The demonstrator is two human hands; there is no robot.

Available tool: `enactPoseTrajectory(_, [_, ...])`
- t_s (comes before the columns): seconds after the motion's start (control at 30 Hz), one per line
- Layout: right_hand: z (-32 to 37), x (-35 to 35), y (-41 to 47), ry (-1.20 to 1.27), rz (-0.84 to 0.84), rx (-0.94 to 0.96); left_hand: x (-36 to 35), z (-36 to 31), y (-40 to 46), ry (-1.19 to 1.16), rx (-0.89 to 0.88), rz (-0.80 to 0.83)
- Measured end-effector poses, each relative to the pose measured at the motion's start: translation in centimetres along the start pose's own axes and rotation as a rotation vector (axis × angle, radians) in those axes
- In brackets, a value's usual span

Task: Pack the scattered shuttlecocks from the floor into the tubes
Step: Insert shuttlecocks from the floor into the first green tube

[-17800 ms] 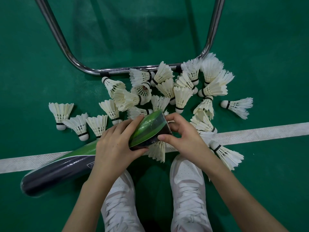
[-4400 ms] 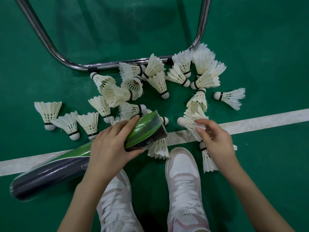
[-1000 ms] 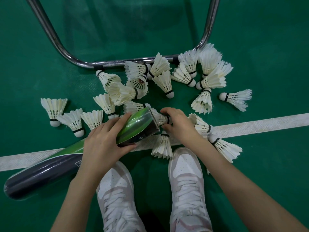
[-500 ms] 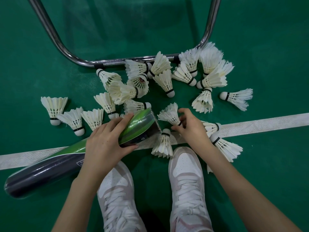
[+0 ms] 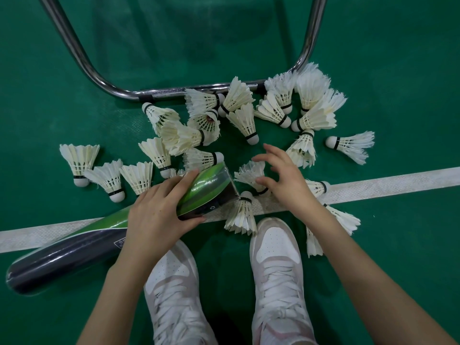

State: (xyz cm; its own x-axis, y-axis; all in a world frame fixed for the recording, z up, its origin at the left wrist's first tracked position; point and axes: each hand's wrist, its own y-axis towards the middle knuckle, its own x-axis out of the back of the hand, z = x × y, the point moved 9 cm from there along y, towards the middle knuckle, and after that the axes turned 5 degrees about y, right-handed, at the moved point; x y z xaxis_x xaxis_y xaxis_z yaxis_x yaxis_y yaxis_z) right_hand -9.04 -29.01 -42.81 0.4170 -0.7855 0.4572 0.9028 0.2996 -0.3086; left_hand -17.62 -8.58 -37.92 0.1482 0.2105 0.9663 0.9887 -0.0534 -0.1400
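A long tube (image 5: 74, 247), green near the mouth and dark toward its closed end, lies slanted on the green floor. My left hand (image 5: 156, 212) grips it just behind the open mouth (image 5: 225, 188), which points right. My right hand (image 5: 286, 180) hovers with spread fingers over a white feather shuttlecock (image 5: 249, 173) lying just right of the mouth; the thumb is at its feathers and the cork sits under the palm. A second shuttlecock (image 5: 241, 212) lies below the mouth. Several more shuttlecocks (image 5: 244, 118) are scattered beyond and to both sides.
A bent chrome tube frame (image 5: 82, 58) stands on the floor behind the pile. A white court line (image 5: 385, 183) crosses the floor under my hands. My two white shoes (image 5: 174, 282) (image 5: 276, 265) are planted close below the tube and shuttlecocks.
My right hand has opened its pinch on the shuttlecock beside the tube mouth and spread its fingers above it. My left hand and the tube have stayed in place.
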Motion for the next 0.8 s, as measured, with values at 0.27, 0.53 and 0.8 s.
enactPoseTrajectory(0.27, [0.0,2.1,-0.5,-0.019,-0.097,-0.1,0.0,-0.1,0.0,-0.011,-0.004,-0.002])
enactPoseTrajectory(0.53, [3.1,5.0,-1.9,0.244,-0.255,-0.053,0.2,-0.5,-0.2,0.009,-0.017,-0.001])
enactPoseTrajectory(0.8, [4.5,0.2,-3.6,0.313,-0.105,-0.073,0.2,-1.6,0.0,-0.001,-0.042,-0.002])
